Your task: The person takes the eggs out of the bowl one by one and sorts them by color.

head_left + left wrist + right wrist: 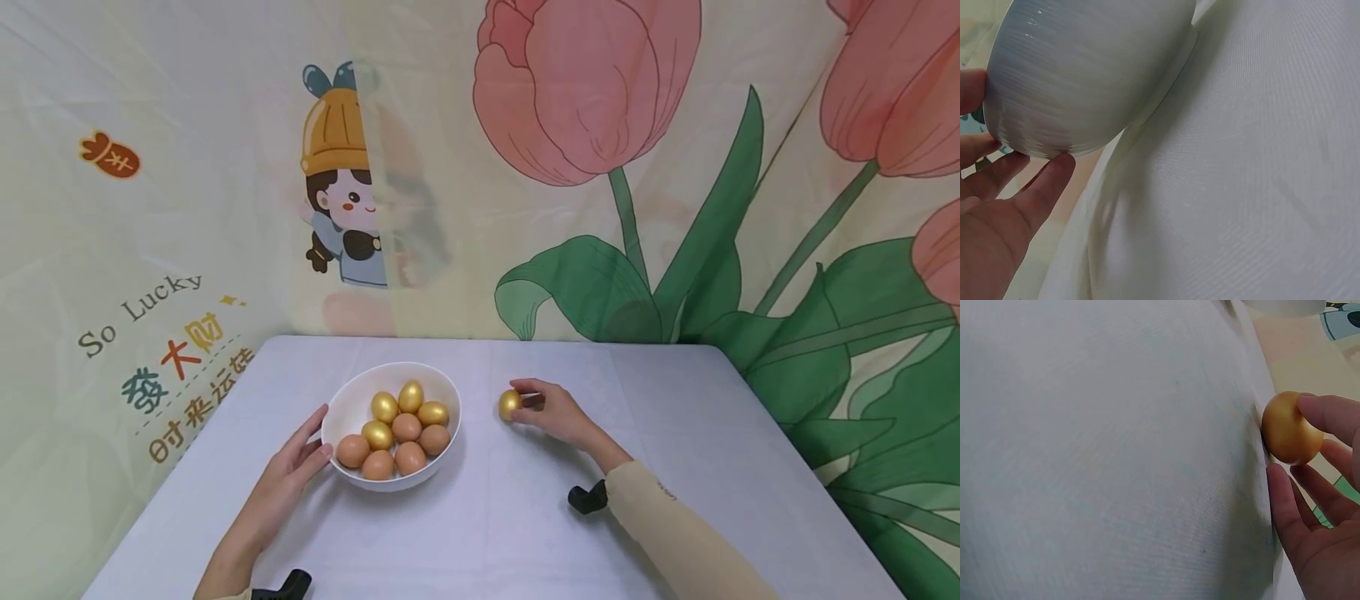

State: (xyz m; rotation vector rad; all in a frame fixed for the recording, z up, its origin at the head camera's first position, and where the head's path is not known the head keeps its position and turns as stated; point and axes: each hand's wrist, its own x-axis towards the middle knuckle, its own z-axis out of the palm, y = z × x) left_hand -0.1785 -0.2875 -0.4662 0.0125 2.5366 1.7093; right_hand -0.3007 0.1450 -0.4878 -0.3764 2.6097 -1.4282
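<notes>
A white bowl (346, 408) stands on the left part of the table, with several golden eggs (385, 407) and several brown eggs (378, 465) inside. At the bowl's left side, my left hand (288, 467) holds it, thumb at the rim and fingers against the outer wall. The left wrist view shows the bowl's outside (1091, 69) and these fingers (1047, 181). To the right of the bowl, my right hand (558, 414) pinches a golden egg (1288, 428) between thumb and fingers. Whether that egg touches the table, I cannot tell.
A white cloth covers the table (525, 533). Behind it hangs a printed curtain (435, 167) with tulips and a cartoon figure. Black wrist pieces (587, 497) sit at both wrists.
</notes>
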